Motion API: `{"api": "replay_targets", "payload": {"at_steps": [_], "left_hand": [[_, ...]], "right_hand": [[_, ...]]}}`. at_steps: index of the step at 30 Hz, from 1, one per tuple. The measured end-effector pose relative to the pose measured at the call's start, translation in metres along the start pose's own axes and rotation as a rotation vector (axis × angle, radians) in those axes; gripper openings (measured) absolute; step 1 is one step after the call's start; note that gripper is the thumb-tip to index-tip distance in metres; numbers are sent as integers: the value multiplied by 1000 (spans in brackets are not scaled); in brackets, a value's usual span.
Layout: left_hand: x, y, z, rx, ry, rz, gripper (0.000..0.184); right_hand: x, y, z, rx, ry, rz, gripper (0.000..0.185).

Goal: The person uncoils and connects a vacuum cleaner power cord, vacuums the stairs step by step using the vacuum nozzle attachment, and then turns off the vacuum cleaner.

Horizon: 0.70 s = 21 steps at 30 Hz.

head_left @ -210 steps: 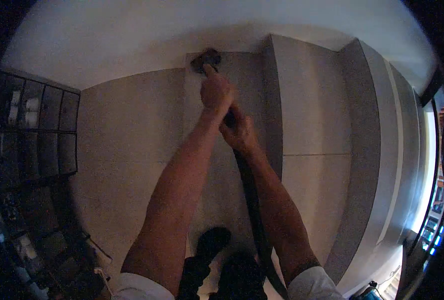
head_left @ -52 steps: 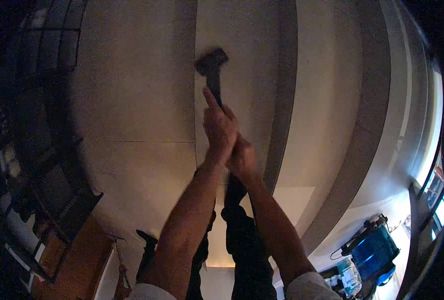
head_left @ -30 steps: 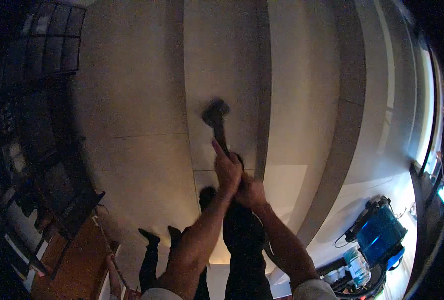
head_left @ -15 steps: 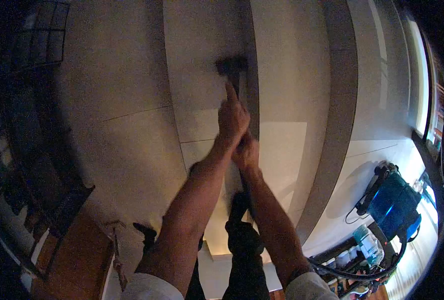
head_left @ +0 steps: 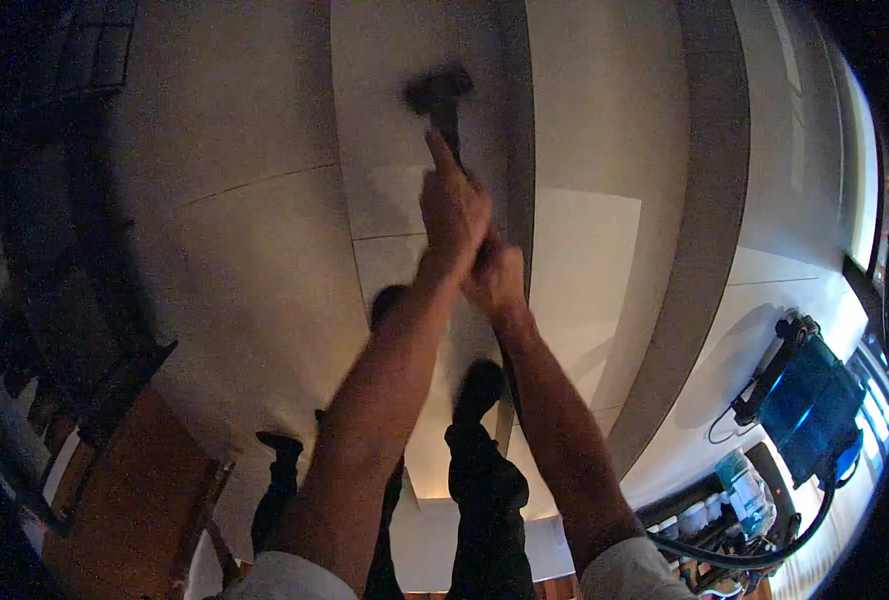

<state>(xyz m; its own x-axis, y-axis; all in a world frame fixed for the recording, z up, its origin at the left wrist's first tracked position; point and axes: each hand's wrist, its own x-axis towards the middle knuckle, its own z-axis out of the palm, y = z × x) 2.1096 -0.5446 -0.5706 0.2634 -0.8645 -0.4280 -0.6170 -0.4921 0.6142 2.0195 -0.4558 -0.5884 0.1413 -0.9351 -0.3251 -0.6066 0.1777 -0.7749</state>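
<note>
Both my hands grip a dark vacuum cleaner wand (head_left: 445, 122), which slants up the middle of the view. Its dark nozzle (head_left: 439, 88) is over the pale tiled floor and blurred; whether it touches cannot be told. My left hand (head_left: 454, 205) is closed around the wand nearer the nozzle, with its index finger stretched along the tube. Just behind and to the right, my right hand (head_left: 499, 272) is closed around the same wand, partly hidden by the left wrist. Below my hands, my dark shoe (head_left: 479, 388) stands on the floor.
A blue vacuum cleaner (head_left: 809, 405) stands at right; its black hose (head_left: 754, 562) curves towards my right arm. Bagged items (head_left: 747, 495) lie beside it. At left are a brown wooden surface (head_left: 129, 490) and dark furniture. A dark foot-like shape (head_left: 280, 442) shows at lower left.
The nozzle has moved up and to the left in the view. My left hand has shifted slightly left, both hands still holding the wand. The room has shifted a little in view.
</note>
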Motion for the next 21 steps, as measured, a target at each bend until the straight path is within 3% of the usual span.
{"api": "replay_targets", "payload": {"at_steps": [1, 4, 5, 6, 7, 9, 11, 12, 13, 15, 17, 21], "left_hand": [[0, 3, 2, -6, 1, 0, 74], [-22, 7, -5, -59, -50, -92, 73], [-58, 2, 0, -44, -50, -135, 73], [-93, 1, -5, -114, -117, -200, 73], [-128, -10, 0, -41, -180, -297, 75], [-196, -44, 14, 42, -130, -190, 79], [-195, -44, -9, -6, -131, -279, 80], [-188, -48, -17, -54, -125, -352, 81], [-167, -54, -21, -24, -40, -296, 80], [-118, -57, -41, 34, 32, -283, 77], [-70, -76, -41, -70, 212, -187, 73], [-75, -73, -45, -44, 243, -195, 70]], "right_hand": [[16, 5, -1, 35, 19, -102, 47], [-22, -7, -16, 19, 26, -47, 52], [-55, -7, -20, 14, -105, 166, 55], [-102, 16, -14, -49, -138, 86, 59], [-141, 4, -24, -110, -223, 142, 65], [-185, 2, -25, 18, -223, 163, 75], [-204, -11, -23, 5, -300, 215, 72], [-191, -17, -16, 26, -237, 97, 69], [-163, -21, -4, 50, -171, -24, 65], [-111, -23, 19, -93, -334, 68, 53], [-59, -32, 39, -129, -230, -56, 44], [-58, -33, 26, -157, -307, -130, 37]]}}
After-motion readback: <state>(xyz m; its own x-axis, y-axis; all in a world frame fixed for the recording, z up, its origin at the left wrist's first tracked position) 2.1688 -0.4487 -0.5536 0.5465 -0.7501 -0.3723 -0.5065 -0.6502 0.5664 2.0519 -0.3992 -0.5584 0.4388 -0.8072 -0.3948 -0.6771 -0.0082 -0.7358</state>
